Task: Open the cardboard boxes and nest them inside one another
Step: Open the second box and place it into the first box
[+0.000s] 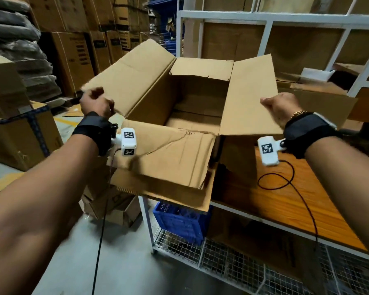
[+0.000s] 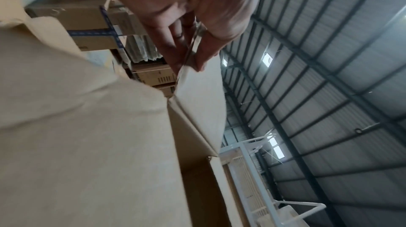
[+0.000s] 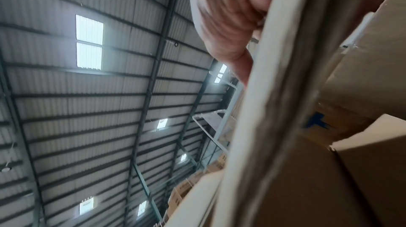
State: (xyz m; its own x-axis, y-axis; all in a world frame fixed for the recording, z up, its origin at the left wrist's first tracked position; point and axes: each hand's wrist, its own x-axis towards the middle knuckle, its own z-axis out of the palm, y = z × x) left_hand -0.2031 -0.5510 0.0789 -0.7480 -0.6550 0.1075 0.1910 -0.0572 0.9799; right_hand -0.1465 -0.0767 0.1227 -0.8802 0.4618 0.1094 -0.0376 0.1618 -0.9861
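Note:
A large brown cardboard box (image 1: 192, 116) stands open on the wooden shelf top, and I see nothing inside it. My left hand (image 1: 95, 102) pinches the near edge of the left flap (image 1: 132, 75), which is spread out to the left; the left wrist view shows thumb and fingers (image 2: 186, 52) clamped on that flap (image 2: 202, 98). My right hand (image 1: 280, 106) grips the edge of the right flap (image 1: 251, 94), thumb on top. In the right wrist view the hand (image 3: 228, 27) curls round the flap edge (image 3: 263, 109). The creased near flap (image 1: 168, 154) hangs toward me.
The box overhangs the front corner of a white-framed shelf with an orange wooden top (image 1: 296, 194). More flattened cardboard (image 1: 320, 96) lies behind my right hand. A blue crate (image 1: 179, 222) sits below. Stacked cartons (image 1: 19, 137) stand at the left.

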